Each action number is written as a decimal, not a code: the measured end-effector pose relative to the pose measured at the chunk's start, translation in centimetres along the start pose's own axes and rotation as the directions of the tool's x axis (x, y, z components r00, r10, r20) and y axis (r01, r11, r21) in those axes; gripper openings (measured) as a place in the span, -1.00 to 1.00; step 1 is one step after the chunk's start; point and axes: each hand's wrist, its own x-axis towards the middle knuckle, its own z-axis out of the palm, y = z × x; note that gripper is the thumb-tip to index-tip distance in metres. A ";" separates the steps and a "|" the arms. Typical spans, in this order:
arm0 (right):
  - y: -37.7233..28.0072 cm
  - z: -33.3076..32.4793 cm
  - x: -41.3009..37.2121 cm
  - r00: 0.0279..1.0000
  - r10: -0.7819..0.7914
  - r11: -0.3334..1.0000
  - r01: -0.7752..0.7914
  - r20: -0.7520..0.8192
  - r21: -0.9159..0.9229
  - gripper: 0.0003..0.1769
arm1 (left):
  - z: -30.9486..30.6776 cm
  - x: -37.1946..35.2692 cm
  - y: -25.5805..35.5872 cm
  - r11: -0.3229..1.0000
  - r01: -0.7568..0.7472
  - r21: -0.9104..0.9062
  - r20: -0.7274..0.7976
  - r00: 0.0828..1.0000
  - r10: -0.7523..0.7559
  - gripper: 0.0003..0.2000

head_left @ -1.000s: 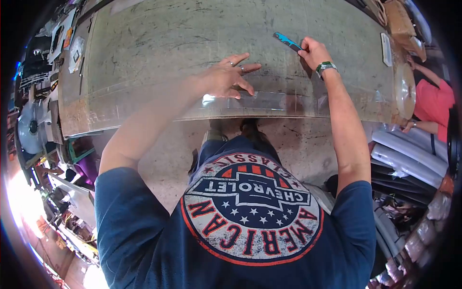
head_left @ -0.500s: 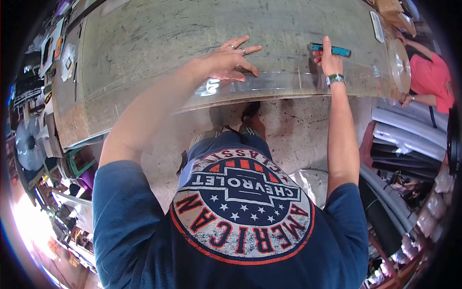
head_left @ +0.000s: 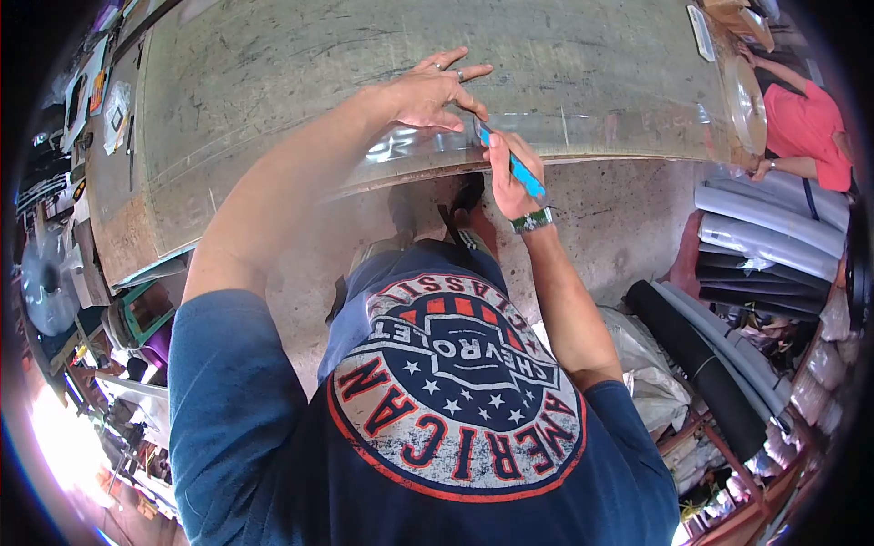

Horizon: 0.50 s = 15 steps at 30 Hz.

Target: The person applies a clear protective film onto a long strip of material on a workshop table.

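My left hand (head_left: 437, 94) lies on the table with its fingers spread and rings on two of them. Under its palm and thumb side runs a strip of clear plastic sheet (head_left: 583, 134) along the near table edge. A blue utility knife (head_left: 525, 175) is gripped in my right hand (head_left: 512, 168), slanting up toward the left. Its front end is beside my left fingertips, over the clear strip. Whether the blade touches the plastic is too small to tell.
The broad worn worktable (head_left: 300, 73) bears a white-edged bar (head_left: 700, 33) and a roll of clear tape or film (head_left: 746, 105) on the right. A person in a pink shirt (head_left: 803, 123) stands beyond. Rolls of sheet material (head_left: 774, 232) are stacked at right.
My right hand has swung left with the utility knife, from the right part of the strip to beside my left hand. The left hand stays nearly in place.
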 end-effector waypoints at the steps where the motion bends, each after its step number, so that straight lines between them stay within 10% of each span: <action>1: 0.3 0.3 0.2 1.000 0.008 1.000 -0.008 0.006 0.001 -0.72 | 0.1 0.0 0.0 1.000 -0.003 -0.005 -0.005 1.000 0.003 -0.50; 15: 0.2 0.7 0.7 1.000 -0.003 0.997 0.005 0.030 -0.075 -0.69 | 0.8 0.1 -0.5 1.000 -0.005 -0.006 -0.027 1.000 0.005 -0.50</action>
